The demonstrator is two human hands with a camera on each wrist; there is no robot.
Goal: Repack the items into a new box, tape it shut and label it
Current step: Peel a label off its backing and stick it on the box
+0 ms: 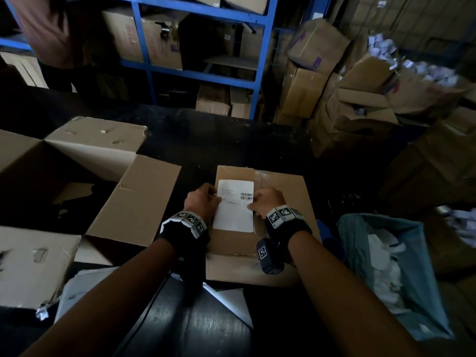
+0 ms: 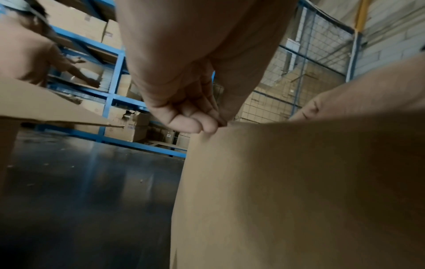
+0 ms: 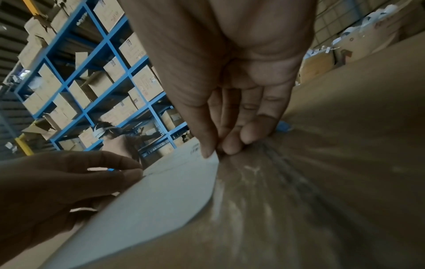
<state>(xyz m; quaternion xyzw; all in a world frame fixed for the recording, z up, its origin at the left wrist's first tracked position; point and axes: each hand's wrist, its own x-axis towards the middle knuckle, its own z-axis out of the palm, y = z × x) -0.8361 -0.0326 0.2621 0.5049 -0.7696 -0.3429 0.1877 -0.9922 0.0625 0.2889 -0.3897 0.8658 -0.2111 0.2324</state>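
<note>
A closed cardboard box [image 1: 280, 191] with clear tape along its top seam sits on the dark table in front of me. A white label [image 1: 234, 215] with a barcode lies on its lid. My left hand [image 1: 217, 196] pinches the label's left edge, and my right hand [image 1: 253, 200] pinches its right edge. In the right wrist view, the thumb and fingers of my right hand [image 3: 216, 152] pinch the label [image 3: 149, 200], and my left hand [image 3: 135, 172] holds its far side. The left wrist view shows my left hand [image 2: 214, 125] with curled fingers at the box [image 2: 299, 191] top edge; the label is hidden there.
A large open cardboard box [image 1: 134, 202] stands at the left with its flaps spread. A teal bag [image 1: 417, 279] of white paper scraps is at the right. White sheets [image 1: 231, 302] lie near me. Blue shelving [image 1: 255, 81], piled boxes [image 1: 347, 99] and another person [image 1: 51, 29] are beyond the table.
</note>
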